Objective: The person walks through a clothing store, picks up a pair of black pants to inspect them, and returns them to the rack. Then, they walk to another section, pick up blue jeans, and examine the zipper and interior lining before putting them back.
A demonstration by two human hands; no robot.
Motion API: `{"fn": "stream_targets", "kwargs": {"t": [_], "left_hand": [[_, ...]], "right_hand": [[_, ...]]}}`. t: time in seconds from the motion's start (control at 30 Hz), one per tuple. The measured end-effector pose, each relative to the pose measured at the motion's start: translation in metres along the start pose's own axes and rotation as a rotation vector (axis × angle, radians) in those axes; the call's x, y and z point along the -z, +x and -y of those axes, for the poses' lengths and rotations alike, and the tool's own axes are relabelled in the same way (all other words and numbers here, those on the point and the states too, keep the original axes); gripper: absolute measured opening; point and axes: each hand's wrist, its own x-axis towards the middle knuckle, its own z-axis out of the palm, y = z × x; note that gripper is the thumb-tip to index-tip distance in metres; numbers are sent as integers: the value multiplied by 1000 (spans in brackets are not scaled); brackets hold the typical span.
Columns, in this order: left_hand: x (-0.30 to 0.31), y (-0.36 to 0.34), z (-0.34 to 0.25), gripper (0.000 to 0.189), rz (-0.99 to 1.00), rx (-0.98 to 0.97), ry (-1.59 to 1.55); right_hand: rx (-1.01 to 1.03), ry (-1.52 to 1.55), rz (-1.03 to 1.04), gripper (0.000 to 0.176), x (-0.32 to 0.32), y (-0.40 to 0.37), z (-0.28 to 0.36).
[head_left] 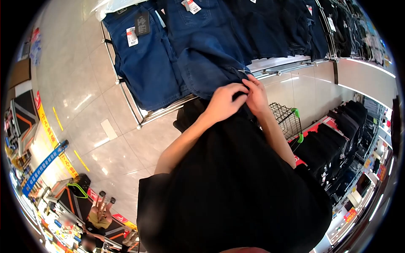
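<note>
A pair of blue denim shorts [206, 63] lies rumpled over the front edge of the display rack, its near corner drawn toward my body. My left hand [223, 100] is closed, with bent fingers and thumb at that corner. Right beside it, my right hand [256, 96] pinches the edge of the same denim. What exactly lies between the fingertips is partly hidden. To the left, another pair of denim shorts [145, 63] lies flat, bearing a white-and-red price tag [132, 37] and a dark label [142, 23].
Darker denim garments [270, 29] cover the rack's right part. A metal rack rail [128, 103] runs along its left side. At right stand a wire shopping cart [286, 120] with green corners and stacks of black clothes [325, 143]. Other people [99, 215] are at lower left.
</note>
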Motion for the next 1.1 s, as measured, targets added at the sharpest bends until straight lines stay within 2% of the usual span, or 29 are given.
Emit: {"fn": "stream_targets", "kwargs": {"t": [0.03,0.07,0.1,0.17,0.23,0.27,0.3,0.37,0.43,0.5,0.57,0.6,0.63,0.7,0.73,0.77,0.83,0.87,0.9,0.97,1.1], "left_hand": [[5,1,-1,14,-12,79,-7],[8,3,0,13,-199,71,-22],[18,9,0,16,-326,-57,77],[38,19,-4,22,-393,-231,345],[52,28,8,29,-253,-219,322],[59,33,16,31,-113,-182,176],[62,33,22,31,-123,-180,180],[65,34,30,32,34,-137,74],[58,34,36,29,41,-132,67],[54,34,31,26,161,47,-45],[47,29,28,22,125,6,-107],[45,26,26,21,117,70,-166],[42,23,24,20,111,137,-226],[36,17,22,19,84,145,-270],[33,13,22,18,55,157,-310],[31,10,23,18,25,168,-348],[29,7,23,18,-13,150,-328],[28,4,23,18,-51,131,-309],[28,3,24,18,-49,133,-308],[27,4,25,19,-124,-70,-157],[31,-5,27,20,-112,-7,-42]], "right_hand": [[9,29,47,28,6,3,-1],[-14,50,237,32,14,10,0],[-14,52,232,32,13,9,2],[7,-178,332,30,7,3,10],[10,-204,380,24,0,0,17],[8,-240,407,23,1,2,20],[10,-276,435,23,2,5,25],[28,-299,457,21,4,10,35],[58,-285,488,20,11,13,42],[12,-359,480,17,15,23,57],[109,-533,410,17,11,25,76],[209,-665,414,15,11,29,80],[211,-669,410,15,12,33,85],[696,-1195,295,13,13,39,94],[867,-1274,194,5,11,40,95],[865,-1273,191,5,5,35,99],[533,-1039,231,8,-12,24,103],[526,-938,292,15,-17,21,95],[525,-936,290,15,-22,16,89],[486,-1187,380,16,-32,5,80],[599,-1132,372,15,-29,0,58]]}}
